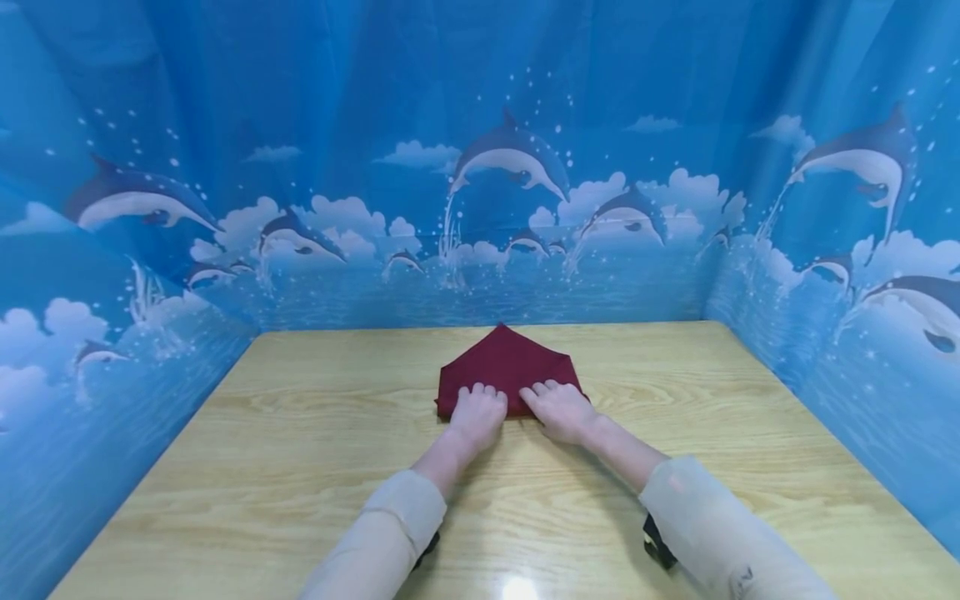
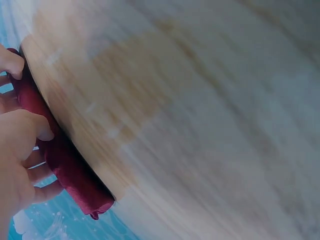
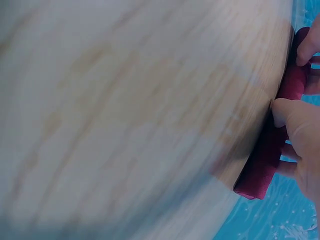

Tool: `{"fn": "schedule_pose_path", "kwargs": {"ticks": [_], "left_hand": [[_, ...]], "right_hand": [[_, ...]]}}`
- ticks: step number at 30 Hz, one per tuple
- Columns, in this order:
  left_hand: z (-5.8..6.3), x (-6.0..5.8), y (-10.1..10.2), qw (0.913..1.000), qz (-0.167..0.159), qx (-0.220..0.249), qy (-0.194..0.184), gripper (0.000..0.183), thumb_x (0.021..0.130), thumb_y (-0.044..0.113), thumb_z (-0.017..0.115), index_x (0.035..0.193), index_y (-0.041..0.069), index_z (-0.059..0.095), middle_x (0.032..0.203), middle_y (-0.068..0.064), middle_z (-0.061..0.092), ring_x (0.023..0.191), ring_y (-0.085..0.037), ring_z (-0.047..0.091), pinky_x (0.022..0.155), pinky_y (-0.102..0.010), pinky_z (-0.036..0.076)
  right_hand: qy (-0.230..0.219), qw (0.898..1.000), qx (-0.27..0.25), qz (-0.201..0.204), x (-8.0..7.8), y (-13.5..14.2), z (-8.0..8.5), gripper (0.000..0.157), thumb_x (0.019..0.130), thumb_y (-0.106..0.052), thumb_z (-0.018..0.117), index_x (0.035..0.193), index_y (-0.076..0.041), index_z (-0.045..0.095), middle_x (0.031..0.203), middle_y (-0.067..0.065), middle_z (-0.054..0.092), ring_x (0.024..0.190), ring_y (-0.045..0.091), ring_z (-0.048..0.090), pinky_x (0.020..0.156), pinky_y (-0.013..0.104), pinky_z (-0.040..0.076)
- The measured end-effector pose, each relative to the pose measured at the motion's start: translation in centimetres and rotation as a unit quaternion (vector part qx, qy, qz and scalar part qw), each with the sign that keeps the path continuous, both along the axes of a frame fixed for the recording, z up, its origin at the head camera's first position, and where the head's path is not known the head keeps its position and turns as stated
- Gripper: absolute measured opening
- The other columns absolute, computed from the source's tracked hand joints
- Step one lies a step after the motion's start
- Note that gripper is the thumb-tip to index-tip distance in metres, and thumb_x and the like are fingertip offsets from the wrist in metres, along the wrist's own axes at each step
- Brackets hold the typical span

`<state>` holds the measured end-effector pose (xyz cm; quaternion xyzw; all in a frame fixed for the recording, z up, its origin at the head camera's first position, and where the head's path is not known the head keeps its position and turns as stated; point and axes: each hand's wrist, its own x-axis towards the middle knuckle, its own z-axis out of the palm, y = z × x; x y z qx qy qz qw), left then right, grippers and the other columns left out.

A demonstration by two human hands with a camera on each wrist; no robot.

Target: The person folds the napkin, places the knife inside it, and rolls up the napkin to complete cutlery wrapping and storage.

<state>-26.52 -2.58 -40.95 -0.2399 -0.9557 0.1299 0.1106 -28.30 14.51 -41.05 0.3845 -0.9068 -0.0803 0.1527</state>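
A dark red cloth lies on the table, its far end coming to a point and its near edge rolled into a thick tube. My left hand grips the left part of that roll, thumb on the near side and fingers over the top. To the right, my right hand holds the roll in the same way. Both wrist views show the rolled edge between thumb and fingers, with one end of the roll sticking out past each hand. The palms hide part of the cloth in the head view.
The wood-grain table spreads out around the cloth on all sides. A blue curtain printed with dolphins and clouds stands along its back and both sides.
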Motion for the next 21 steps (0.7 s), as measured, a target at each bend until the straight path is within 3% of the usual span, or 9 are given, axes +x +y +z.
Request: {"fn": "schedule_pose_path", "kwargs": {"ticks": [15, 21], "left_hand": [[0.05, -0.23, -0.34, 0.9993, -0.002, 0.003, -0.038, 0.028, 0.096, 0.019, 0.048, 0.123, 0.010, 0.052, 0.107, -0.011, 0.061, 0.100, -0.026, 0.054, 0.084, -0.045, 0.045], [-0.10, -0.68, -0.59, 0.9989, 0.001, 0.012, -0.046, 0.040, 0.098, 0.019, 0.043, 0.137, 0.012, 0.043, 0.117, -0.010, 0.059, 0.108, -0.025, 0.052, 0.091, -0.047, 0.040]], "right_hand": [[-0.019, 1.000, 0.014, -0.002, -0.20, 0.17, -0.06, 0.042, 0.079, -0.020, 0.070, 0.113, -0.004, 0.052, 0.096, 0.012, 0.061, 0.087, 0.027, 0.059, 0.073, 0.038, 0.050], [-0.039, 0.999, -0.022, 0.009, -0.44, 0.47, -0.01, 0.037, 0.080, -0.017, 0.067, 0.112, -0.004, 0.053, 0.097, 0.012, 0.058, 0.087, 0.029, 0.058, 0.073, 0.040, 0.049]]}}
